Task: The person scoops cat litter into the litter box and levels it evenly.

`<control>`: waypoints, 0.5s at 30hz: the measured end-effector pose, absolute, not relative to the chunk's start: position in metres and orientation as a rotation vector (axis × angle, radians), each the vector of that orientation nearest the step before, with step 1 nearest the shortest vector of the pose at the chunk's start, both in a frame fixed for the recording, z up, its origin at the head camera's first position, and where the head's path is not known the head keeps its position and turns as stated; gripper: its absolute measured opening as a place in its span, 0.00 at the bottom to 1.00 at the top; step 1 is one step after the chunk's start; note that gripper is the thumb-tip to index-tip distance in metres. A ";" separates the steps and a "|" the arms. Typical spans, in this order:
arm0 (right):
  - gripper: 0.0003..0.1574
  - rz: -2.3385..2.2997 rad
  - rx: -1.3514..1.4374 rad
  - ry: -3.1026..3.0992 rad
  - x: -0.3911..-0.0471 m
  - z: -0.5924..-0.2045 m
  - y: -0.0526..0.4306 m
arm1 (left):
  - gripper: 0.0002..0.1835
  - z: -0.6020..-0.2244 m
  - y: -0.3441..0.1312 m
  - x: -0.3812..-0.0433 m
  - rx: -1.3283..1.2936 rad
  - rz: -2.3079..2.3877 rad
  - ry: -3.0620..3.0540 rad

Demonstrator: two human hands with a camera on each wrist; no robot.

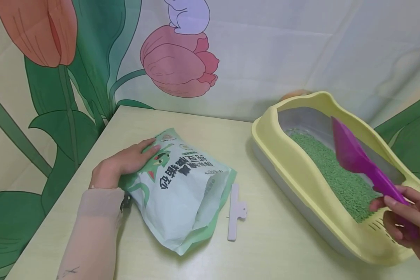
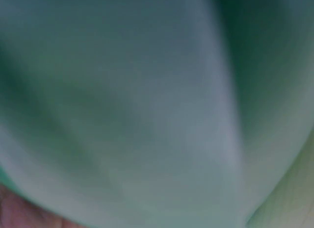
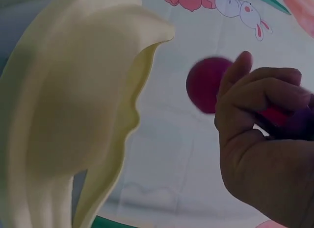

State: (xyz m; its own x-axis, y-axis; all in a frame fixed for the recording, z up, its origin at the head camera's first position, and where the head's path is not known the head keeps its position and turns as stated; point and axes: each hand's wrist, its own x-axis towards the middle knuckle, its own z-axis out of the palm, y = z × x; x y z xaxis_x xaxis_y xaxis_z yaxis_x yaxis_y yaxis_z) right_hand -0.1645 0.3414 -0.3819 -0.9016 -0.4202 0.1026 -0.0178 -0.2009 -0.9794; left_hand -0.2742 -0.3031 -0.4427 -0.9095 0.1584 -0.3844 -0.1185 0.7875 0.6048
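A purple litter scoop (image 1: pixel 350 151) is in my right hand (image 1: pixel 413 221), its fingers and thumb wrapped round the handle. The blade is raised over the litter box (image 1: pixel 287 155), which has a yellow rim, a grey base and green pellet litter (image 1: pixel 322 167) inside. In the right wrist view, the scoop's rounded part (image 3: pixel 206 86) shows beyond the curled fingers. A white and green cat litter bag (image 1: pixel 182 194) lies on the table, its wide end towards the front. My left hand (image 1: pixel 129 157) rests along its far left side with fingers extended. The bag fills the left wrist view, blurred.
A pale bag clip (image 1: pixel 233 214) lies on the table (image 1: pixel 259 249) between the bag and the litter box. Behind the table hangs a cloth backdrop (image 1: pixel 266 58) printed with tulips and a white animal. The box's slotted end (image 1: pixel 381 229) faces the front right.
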 end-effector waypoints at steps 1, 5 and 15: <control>0.29 -2.110 -0.481 1.988 -0.160 -0.381 0.336 | 0.46 -0.443 -0.303 -0.274 0.029 0.908 2.557; 0.24 -1.715 -0.385 2.510 -0.145 -0.371 0.313 | 0.46 -0.444 -0.303 -0.275 0.024 0.916 2.556; 0.22 -0.998 -0.357 2.793 -0.124 -0.361 0.258 | 0.46 -0.444 -0.302 -0.275 0.015 0.894 2.558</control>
